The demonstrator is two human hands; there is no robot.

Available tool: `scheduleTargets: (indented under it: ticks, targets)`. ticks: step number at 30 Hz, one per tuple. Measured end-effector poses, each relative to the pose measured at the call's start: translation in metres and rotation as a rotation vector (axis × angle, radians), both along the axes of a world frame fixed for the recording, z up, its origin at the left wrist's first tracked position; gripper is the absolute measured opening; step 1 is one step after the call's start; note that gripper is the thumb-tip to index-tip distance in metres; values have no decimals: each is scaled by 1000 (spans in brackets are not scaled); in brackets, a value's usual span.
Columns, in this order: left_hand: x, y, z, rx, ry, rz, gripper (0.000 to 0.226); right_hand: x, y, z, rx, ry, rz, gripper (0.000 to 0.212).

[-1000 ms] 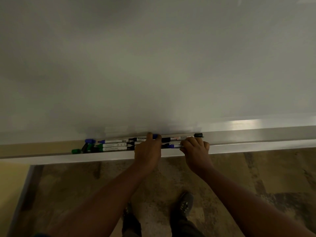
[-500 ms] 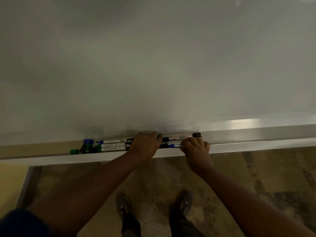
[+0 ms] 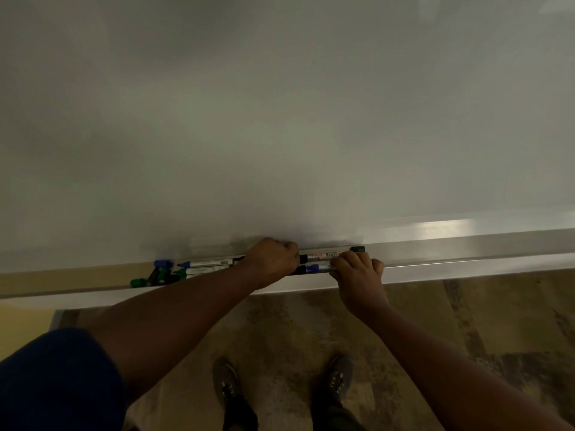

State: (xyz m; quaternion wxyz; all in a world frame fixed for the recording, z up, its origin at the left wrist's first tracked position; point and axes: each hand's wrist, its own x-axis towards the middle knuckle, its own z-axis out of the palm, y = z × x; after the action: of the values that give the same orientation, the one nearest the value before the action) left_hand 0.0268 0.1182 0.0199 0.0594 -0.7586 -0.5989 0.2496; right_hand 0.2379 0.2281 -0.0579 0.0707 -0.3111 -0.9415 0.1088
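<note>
Left hand (image 3: 273,262) sits knuckles-up on the whiteboard tray (image 3: 466,265), fingers curled down among the markers (image 3: 205,262); I cannot tell what, if anything, it grips. Right hand (image 3: 357,269) is curled round the barrel of the blue marker (image 3: 315,268), which lies in the tray between both hands, just in front of a black-capped marker (image 3: 333,254).

The person wears a dark blue short sleeve (image 3: 57,381), dark trousers (image 3: 241,416) and dark laced shoes (image 3: 226,384).
</note>
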Motion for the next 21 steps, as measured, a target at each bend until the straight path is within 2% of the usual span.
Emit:
scheduleTargets:
  ticks: [6,15,21]
  targets:
    - [-2,1,0,35,-13,-31,14,0,-1,1,-16,-10,-6,19]
    - [-4,0,-2,34,13,-56,13,0,-1,6,-31,-18,-17,17]
    - [-6,-7,-3,110,-78,-35,14,0,-3,11,-34,-35,-25,17]
